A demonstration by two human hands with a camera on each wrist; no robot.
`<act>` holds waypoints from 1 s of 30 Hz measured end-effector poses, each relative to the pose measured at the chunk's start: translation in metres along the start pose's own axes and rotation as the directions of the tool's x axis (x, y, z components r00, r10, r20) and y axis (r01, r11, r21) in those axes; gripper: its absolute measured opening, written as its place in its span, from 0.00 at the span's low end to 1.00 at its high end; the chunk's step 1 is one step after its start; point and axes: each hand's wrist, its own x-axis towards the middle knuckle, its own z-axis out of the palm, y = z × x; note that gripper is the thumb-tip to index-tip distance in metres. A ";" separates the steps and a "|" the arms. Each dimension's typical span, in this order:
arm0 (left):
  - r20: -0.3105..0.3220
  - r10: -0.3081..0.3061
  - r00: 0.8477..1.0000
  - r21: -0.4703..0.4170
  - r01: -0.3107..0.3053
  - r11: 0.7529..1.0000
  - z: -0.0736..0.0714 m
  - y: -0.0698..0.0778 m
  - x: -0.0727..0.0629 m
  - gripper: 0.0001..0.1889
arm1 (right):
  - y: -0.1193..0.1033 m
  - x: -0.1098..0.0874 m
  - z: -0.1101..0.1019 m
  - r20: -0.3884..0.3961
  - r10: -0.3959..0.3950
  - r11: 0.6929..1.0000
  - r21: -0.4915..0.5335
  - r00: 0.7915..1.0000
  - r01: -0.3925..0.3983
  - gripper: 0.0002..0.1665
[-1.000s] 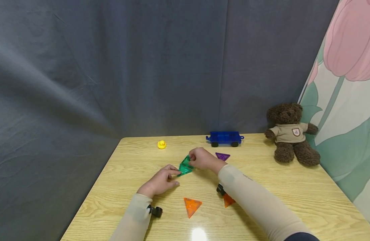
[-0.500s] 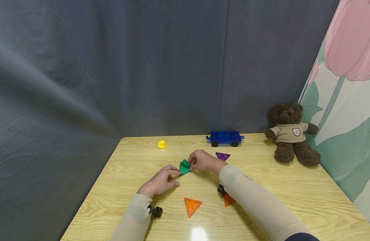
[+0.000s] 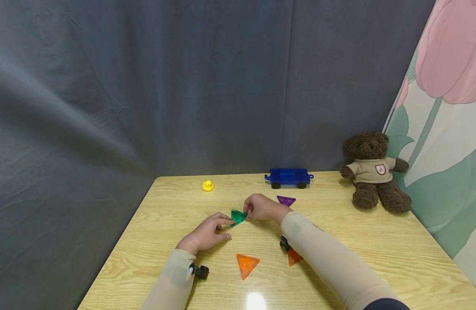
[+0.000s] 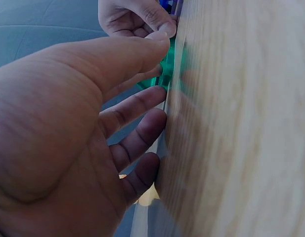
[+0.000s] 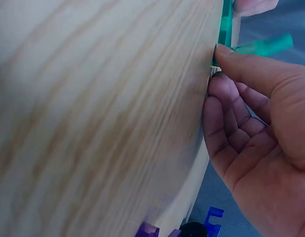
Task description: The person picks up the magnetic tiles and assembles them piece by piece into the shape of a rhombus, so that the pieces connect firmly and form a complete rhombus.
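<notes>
Two green triangular magnetic tiles sit mid-table between the hands. In the right wrist view, one green tile lies along the tabletop while another green tile juts up from it at an angle. My right hand pinches their right corner between thumb and curled index finger. From the left, my left hand touches the tiles with its extended fingertips, its thumb apart from them in the head view. In the left wrist view, the left fingers partly hide the green tiles.
Nearer the front lie an orange triangle tile and a second orange tile, partly under the right forearm. Behind the right hand is a purple triangle. A yellow duck, blue wagon and teddy bear line the back.
The upper green tile's far point has swung down and to the left, so the green shape looks smaller. My right hand has shifted slightly toward the front; the left stays put.
</notes>
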 end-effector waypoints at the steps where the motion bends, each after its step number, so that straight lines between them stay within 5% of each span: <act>1: 0.000 -0.001 1.000 0.002 0.001 1.000 0.000 -0.001 0.000 0.24 | 0.000 0.000 0.000 0.003 -0.002 1.000 -0.004 1.000 0.002 0.10; 25: 0.013 -0.008 1.000 -0.039 0.008 0.999 0.000 0.002 -0.002 0.22 | 0.001 0.000 0.002 -0.001 -0.107 0.987 -0.125 0.994 0.106 0.11; 30: 0.010 -0.011 1.000 -0.036 0.011 0.999 0.000 0.003 -0.001 0.22 | 0.001 0.002 0.004 -0.031 -0.060 0.993 -0.104 0.998 0.057 0.09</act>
